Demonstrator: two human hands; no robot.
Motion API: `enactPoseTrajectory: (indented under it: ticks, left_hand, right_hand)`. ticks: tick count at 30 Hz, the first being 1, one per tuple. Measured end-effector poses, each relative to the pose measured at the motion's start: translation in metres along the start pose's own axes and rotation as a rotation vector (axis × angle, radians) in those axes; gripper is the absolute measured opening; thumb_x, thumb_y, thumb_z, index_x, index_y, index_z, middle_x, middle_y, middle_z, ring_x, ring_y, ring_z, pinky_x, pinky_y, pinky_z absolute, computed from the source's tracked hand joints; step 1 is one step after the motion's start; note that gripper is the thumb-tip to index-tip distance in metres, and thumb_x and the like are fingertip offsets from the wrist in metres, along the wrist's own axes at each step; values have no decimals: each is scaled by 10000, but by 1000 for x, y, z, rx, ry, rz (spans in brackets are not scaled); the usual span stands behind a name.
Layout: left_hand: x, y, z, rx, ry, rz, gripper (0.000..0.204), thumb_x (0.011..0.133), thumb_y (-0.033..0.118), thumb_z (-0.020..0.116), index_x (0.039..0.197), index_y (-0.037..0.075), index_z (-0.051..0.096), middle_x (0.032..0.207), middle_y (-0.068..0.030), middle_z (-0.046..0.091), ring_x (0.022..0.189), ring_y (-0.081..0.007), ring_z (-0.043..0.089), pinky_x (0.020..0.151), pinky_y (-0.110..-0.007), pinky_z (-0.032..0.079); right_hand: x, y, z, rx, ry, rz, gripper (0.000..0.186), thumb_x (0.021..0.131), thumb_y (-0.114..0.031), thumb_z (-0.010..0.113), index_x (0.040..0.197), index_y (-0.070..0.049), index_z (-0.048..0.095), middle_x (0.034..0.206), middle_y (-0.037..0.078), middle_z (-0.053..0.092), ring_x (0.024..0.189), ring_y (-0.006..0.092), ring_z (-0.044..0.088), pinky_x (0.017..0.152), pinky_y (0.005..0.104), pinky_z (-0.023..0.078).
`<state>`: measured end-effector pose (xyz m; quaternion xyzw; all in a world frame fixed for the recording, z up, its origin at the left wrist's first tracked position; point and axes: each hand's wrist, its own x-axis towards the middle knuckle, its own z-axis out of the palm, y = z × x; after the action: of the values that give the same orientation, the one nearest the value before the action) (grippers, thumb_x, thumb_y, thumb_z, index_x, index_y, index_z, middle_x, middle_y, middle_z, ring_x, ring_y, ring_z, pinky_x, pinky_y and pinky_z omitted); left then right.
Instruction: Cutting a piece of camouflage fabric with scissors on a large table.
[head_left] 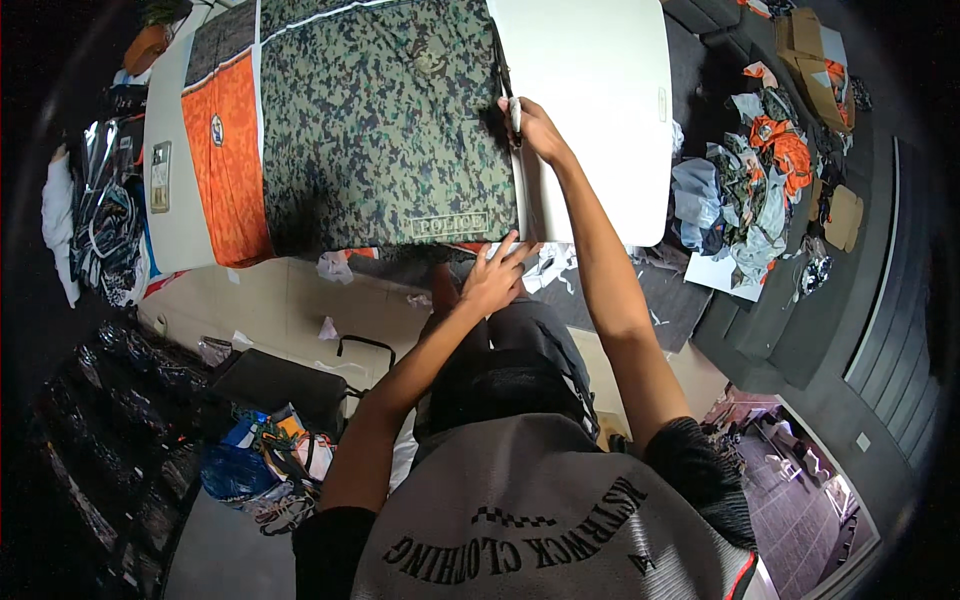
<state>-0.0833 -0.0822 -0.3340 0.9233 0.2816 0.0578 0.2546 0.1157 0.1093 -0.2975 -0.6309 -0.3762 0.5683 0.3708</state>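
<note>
A camouflage fabric sheet [380, 140] in green and black lies flat on the white table [600, 120], joined along its left side to an orange printed panel [230, 160]. My right hand [538, 130] is closed around scissors [515, 118] at the sheet's right edge, their dark blades pointing away from me along that edge. A narrow pale strip runs beside the cut line toward me. At the near right corner, my left hand [492, 282] touches the fabric's border with its fingers spread over the table's front edge.
Heaped fabric scraps [745, 190] lie on the dark sofa at the right, below an open cardboard box [815, 70]. A black chair [280, 390] and a pile of bagged items [265, 460] stand at the lower left. Scraps litter the floor.
</note>
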Motion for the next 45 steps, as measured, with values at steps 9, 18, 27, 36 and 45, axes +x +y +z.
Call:
enactPoseTrajectory:
  ticks: [9, 18, 27, 36, 45]
  left_hand:
    - [2, -1, -2, 9, -12, -6, 227, 810, 212, 602, 973, 72, 674, 1453, 6, 404, 1447, -251, 192, 1003, -493, 302]
    - [3, -1, -2, 20, 29, -2, 251, 803, 218, 606, 1011, 87, 657, 1411, -8, 445, 1440, -253, 217, 1009, -500, 314]
    - [3, 2, -5, 40, 31, -13, 234, 803, 205, 604, 1009, 103, 648, 1396, -7, 453, 1442, -246, 222, 1008, -496, 323]
    - [3, 2, -3, 43, -21, -20, 197, 810, 187, 592, 979, 112, 662, 1394, 0, 454, 1445, -235, 219, 1011, -505, 326]
    - [2, 0, 4, -24, 24, -36, 183, 828, 184, 575, 967, 114, 671, 1424, 19, 428, 1442, -232, 228, 1007, -513, 329]
  right_hand:
    - [9, -13, -5, 8, -4, 20, 485, 916, -509, 555, 872, -26, 553, 715, 44, 534, 633, 138, 499, 592, 265, 414]
    - [19, -12, -5, 2, -27, -31, 418, 955, -464, 517, 809, -73, 524, 681, 36, 516, 600, 136, 479, 572, 272, 408]
    - [33, -17, -6, 1, -16, -12, 386, 954, -435, 531, 798, -83, 517, 676, 37, 517, 596, 143, 485, 569, 277, 412]
    - [41, -16, -4, -25, 29, 35, 384, 958, -437, 521, 794, -90, 517, 672, 34, 514, 593, 141, 484, 568, 270, 403]
    - [50, -23, -7, -9, -2, -10, 389, 954, -446, 533, 793, -92, 522, 684, 31, 512, 607, 135, 475, 569, 268, 392]
